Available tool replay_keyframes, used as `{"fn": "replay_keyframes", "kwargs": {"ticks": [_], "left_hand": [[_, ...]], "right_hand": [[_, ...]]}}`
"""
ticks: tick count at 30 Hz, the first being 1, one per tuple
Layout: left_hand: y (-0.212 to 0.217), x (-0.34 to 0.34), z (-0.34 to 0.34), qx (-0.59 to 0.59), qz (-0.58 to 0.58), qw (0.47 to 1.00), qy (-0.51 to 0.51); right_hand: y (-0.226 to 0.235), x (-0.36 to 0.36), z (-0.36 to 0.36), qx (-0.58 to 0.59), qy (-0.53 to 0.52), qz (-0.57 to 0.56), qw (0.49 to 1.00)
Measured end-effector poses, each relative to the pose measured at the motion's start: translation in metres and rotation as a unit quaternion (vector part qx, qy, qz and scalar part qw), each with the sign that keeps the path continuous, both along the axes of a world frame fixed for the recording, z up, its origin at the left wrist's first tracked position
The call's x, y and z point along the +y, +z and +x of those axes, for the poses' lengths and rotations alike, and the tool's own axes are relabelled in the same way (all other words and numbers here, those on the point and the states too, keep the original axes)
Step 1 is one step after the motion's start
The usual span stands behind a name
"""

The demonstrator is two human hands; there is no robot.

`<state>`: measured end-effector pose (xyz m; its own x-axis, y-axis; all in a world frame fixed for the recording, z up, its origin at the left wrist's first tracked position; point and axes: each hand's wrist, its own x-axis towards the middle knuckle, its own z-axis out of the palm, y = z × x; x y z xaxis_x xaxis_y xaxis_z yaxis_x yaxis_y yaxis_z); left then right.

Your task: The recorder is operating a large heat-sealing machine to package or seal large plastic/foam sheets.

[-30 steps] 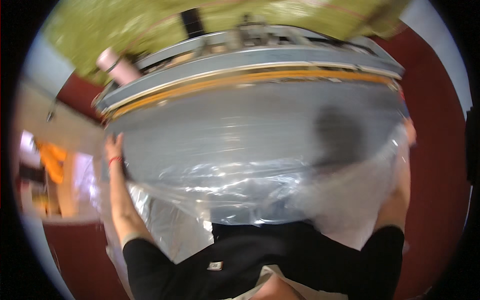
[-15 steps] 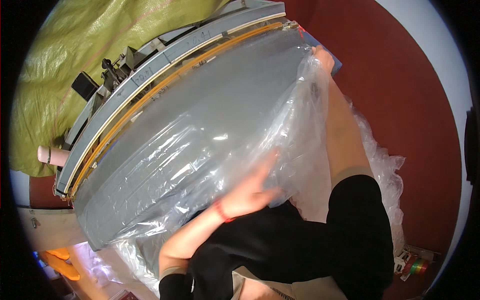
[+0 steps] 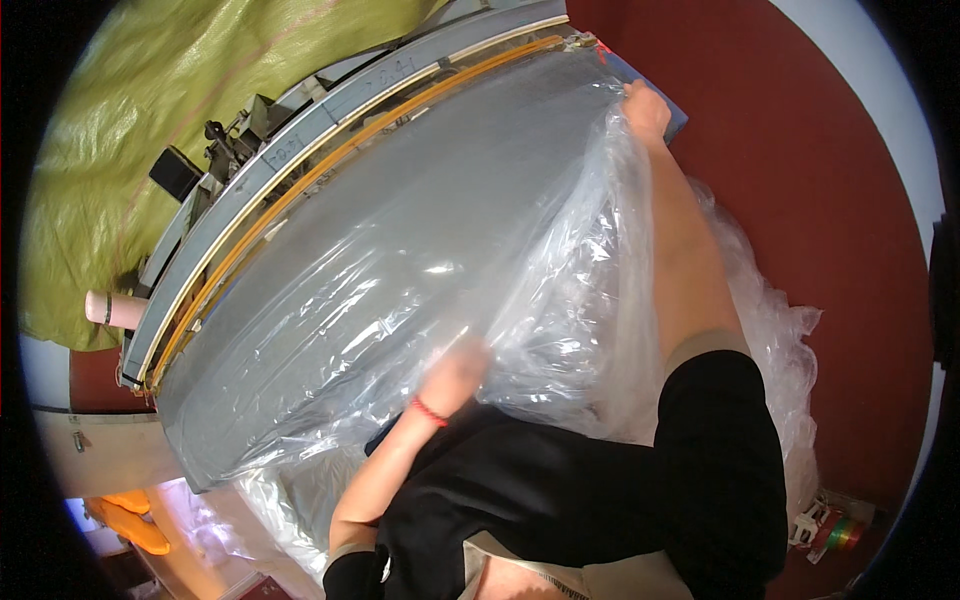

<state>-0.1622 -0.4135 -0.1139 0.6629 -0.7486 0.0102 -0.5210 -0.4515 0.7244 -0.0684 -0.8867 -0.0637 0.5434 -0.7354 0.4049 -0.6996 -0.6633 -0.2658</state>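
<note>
A clear plastic sheet (image 3: pixel 575 300) lies spread over a grey worktop (image 3: pixel 480 160) and hangs in folds over its near side. At the far right corner my right hand (image 3: pixel 648 112) is closed on the sheet's edge and pulls the film into creases. My left hand (image 3: pixel 455 375), with a red cord at the wrist, is over the sheet near the worktop's front edge. Motion smears its fingers, so I cannot tell how they are held or whether they touch the film.
A long grey rail (image 3: pixel 290 140) with an orange strip (image 3: pixel 360 140) runs along the far side, with a dark mechanism (image 3: pixel 225 145) behind it. A pink cylinder (image 3: pixel 115 309) juts out at the left. Yellow-green woven sheeting (image 3: pixel 150 110) lies beyond. The floor (image 3: pixel 790 180) is dark red.
My left hand has drawn back to the left and toward me, its stretched fingers now blurred. My right hand stays at the corner, a little higher. The film at the right has shifted, showing sharper folds.
</note>
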Motion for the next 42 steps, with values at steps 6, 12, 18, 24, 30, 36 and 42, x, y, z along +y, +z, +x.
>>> {"fn": "replay_keyframes", "kwargs": {"ticks": [6, 12, 18, 24, 30, 36, 42], "left_hand": [[0.137, 0.047, 0.013, 0.519, -0.551, 0.652, -0.034], [0.151, 0.078, 0.02, 0.259, -0.638, 0.71, 0.15], [0.112, 0.089, -0.045, 0.055, -0.247, 0.953, 0.164], [0.041, 0.036, -0.007, -0.079, -0.096, 0.969, 0.216], [0.097, 0.124, -0.007, -0.337, -0.034, 0.864, 0.373], [0.134, 0.231, -0.024, -0.392, 0.013, 0.8, 0.454], [0.203, 0.332, -0.035, -0.246, -0.146, 0.791, 0.541]], "right_hand": [[-0.002, -0.002, -0.002, 0.006, 0.013, -0.008, 1.0], [-0.001, 0.006, -0.005, 0.012, 0.006, -0.015, 1.0], [0.002, 0.009, 0.001, 0.009, 0.003, -0.033, 0.999], [0.0, 0.011, 0.001, 0.017, 0.008, -0.018, 1.0], [-0.011, -0.006, -0.001, -0.002, 0.059, -0.035, 0.998], [-0.014, -0.017, -0.002, 0.032, 0.089, -0.075, 0.993], [-0.023, -0.036, 0.005, 0.04, 0.105, -0.069, 0.991]]}}
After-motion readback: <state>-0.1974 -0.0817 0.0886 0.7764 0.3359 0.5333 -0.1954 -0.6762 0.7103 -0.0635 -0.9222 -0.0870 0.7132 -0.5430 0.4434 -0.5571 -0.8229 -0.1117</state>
